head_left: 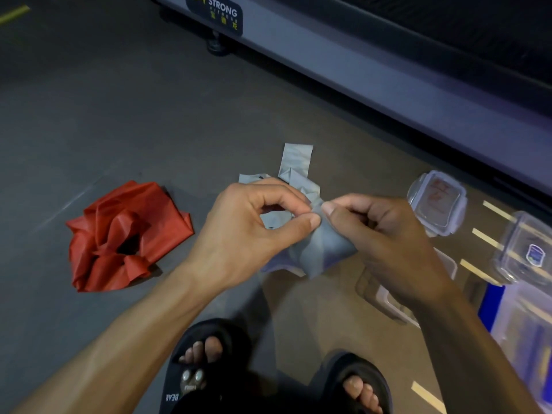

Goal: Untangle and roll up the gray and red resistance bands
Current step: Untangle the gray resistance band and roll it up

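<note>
Head view: crumpled gray rubber resistance band (321,246) is held above the floor, pinched at one fold by left hand (251,231) and right hand (385,234); crumpled red rubber band (125,237) lies untouched on floor; untangling judged underway; fold must next be teased apart.

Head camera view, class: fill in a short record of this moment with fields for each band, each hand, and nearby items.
gray band: crumpled gray resistance band, held up between both hands, one flat end pointing away
red band: red resistance band, bunched on the floor, untouched, on the left
left hand: left hand pinches the gray band
right hand: right hand pinches it beside the left
nearby: clear lidded containers on the right; treadmill base beyond
</note>
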Demonstrator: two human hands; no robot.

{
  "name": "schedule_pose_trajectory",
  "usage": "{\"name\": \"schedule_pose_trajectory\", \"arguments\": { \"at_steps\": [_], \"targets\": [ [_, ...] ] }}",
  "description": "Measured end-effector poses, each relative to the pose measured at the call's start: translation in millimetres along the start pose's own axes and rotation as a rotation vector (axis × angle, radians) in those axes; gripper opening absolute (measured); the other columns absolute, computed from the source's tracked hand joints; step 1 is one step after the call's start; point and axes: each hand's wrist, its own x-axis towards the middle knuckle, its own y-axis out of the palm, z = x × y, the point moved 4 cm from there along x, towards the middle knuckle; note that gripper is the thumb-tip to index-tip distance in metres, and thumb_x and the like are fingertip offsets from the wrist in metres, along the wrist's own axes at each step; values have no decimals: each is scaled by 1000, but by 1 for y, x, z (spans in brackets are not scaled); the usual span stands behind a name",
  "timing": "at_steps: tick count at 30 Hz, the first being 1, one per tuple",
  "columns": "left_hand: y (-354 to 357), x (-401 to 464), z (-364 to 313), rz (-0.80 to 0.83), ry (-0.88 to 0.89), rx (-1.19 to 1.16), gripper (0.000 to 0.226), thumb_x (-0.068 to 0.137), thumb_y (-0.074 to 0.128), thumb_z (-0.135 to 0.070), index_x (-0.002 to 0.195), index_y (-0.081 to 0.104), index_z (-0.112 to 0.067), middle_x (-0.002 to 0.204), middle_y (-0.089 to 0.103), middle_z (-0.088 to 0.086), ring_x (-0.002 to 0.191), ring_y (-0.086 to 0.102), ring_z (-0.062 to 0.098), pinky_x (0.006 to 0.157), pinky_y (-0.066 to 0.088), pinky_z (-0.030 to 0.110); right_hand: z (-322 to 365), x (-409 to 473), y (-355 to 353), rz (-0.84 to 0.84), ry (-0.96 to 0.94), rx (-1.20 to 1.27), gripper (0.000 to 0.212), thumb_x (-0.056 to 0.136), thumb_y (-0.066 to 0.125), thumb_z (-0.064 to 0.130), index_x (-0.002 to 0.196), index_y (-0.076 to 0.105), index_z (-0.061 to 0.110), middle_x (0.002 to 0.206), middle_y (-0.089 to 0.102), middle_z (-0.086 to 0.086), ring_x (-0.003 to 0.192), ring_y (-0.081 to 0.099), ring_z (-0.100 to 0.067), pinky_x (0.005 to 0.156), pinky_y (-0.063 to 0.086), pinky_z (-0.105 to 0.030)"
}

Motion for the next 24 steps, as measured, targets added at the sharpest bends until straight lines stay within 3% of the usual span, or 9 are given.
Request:
{"name": "schedule_pose_trajectory", "arguments": {
  "at_steps": [2, 4, 6, 8, 11, 15, 24],
  "targets": [
    [1, 1, 3, -17, -24, -36, 7, 80, 82, -19, 80, 78, -13, 87, 74, -4, 89, 73, 21, 87, 59, 41, -1, 0, 1, -12, 15, -14, 23, 100, 64, 24, 89, 77, 9, 79, 73, -14, 78, 67, -34, 69, 52, -45],
    [1, 2, 5, -36, -49, -65, 8, 78, 84, -14, 76, 77, -12, 84, 73, -4, 82, 72, 15, 80, 58, 33, 0, -1, 0, -35, 39, 13, 14, 100, 64, 22, 98, 77, 17, 82, 77, -1, 78, 72, -15, 68, 55, -28],
    [0, 2, 7, -60, -82, -97, 11, 80, 85, -6, 75, 77, -10, 82, 72, -4, 76, 69, 10, 75, 54, 25, 2, -3, -2, -48, 41, 55, 18, 96, 63, 29, 106, 74, 19, 85, 76, 2, 80, 71, -11, 69, 54, -25],
    [-2, 0, 8, -76, -100, -128, 10, 81, 83, -3, 76, 76, -8, 83, 73, -2, 77, 69, 11, 75, 55, 26, 5, -4, -2, -45, -2, 47, 24, 91, 65, 32, 110, 71, 18, 95, 75, 3, 88, 71, -14, 73, 56, -29],
    [-2, -1, 7, -84, -94, -137, 8, 82, 83, -5, 78, 77, -7, 85, 74, 2, 78, 70, 15, 77, 58, 29, 8, -3, -1, -46, -95, -7, 16, 91, 72, 18, 107, 70, 14, 103, 72, 2, 96, 69, -19, 78, 57, -37],
    [0, -3, 3, -76, -104, -141, 7, 82, 83, -6, 79, 77, -9, 85, 75, -2, 79, 70, 10, 77, 56, 26, 7, -4, -2, -89, -141, -56, 11, 91, 75, 12, 101, 69, 13, 98, 71, -1, 78, 62, -41, 66, 49, -54],
    [2, -4, 2, -63, -61, -116, 6, 80, 82, -17, 77, 77, -16, 86, 74, -3, 81, 71, 10, 74, 54, 23, 7, -6, -3, -90, -139, -28, 9, 92, 75, 10, 98, 68, 12, 93, 71, -4, 74, 62, -42, 66, 50, -57]
  ]
}}
